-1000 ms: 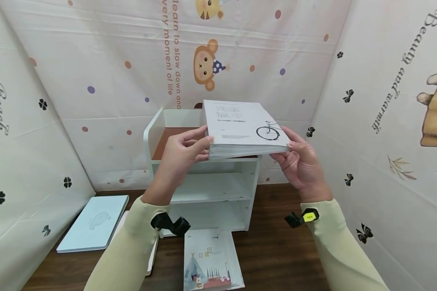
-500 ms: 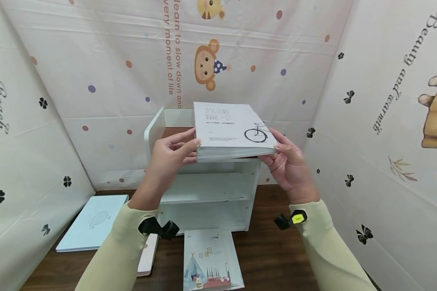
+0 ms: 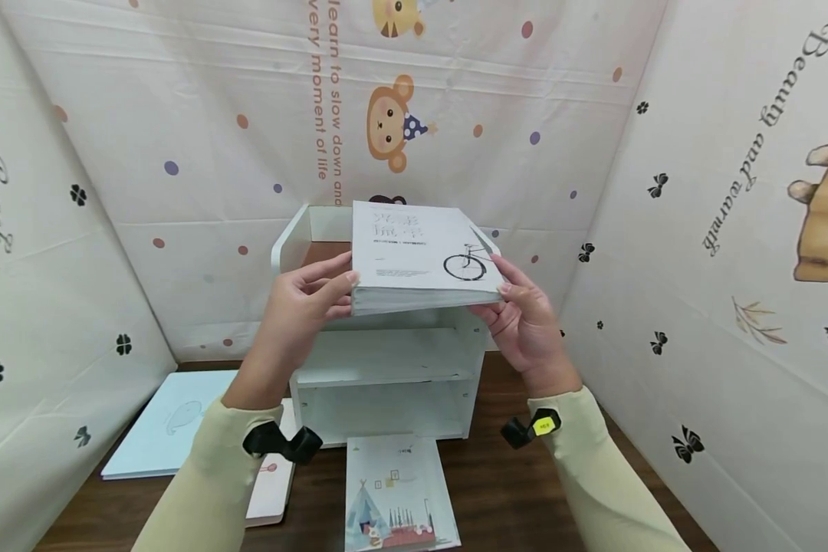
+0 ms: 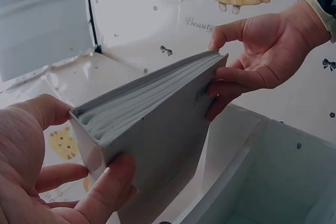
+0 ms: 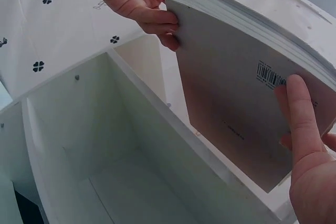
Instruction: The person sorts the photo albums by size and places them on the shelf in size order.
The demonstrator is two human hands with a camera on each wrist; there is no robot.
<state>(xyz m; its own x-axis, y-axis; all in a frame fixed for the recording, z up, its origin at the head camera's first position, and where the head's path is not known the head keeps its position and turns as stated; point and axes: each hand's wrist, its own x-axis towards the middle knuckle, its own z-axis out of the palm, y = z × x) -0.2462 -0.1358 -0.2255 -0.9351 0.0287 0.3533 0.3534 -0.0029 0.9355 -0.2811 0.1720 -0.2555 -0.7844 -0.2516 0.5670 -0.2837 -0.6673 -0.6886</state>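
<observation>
Both hands hold a thick white book (image 3: 414,253) with a bicycle drawn on its cover, above the top of a small white shelf unit (image 3: 386,356). My left hand (image 3: 310,303) grips its left edge, thumb at the near corner and fingers underneath. At the opposite side, my right hand (image 3: 524,318) pinches the right corner with the thumb on top. In the right wrist view, the book's plain back cover (image 5: 231,77) shows a barcode under the right fingers. Part of the unit's brown top surface is hidden behind the book.
A book with a tent picture (image 3: 400,491) lies on the dark wooden table (image 3: 517,491) before the unit. At left lie a light blue book (image 3: 159,429) and a white notebook (image 3: 271,491), partly covered by the left sleeve. Printed cloth walls (image 3: 214,92) surround the table.
Both hands have carried the bicycle book leftward and slightly down over the shelf unit. More of the white notebook shows beside the left sleeve. The other books stay in place.
</observation>
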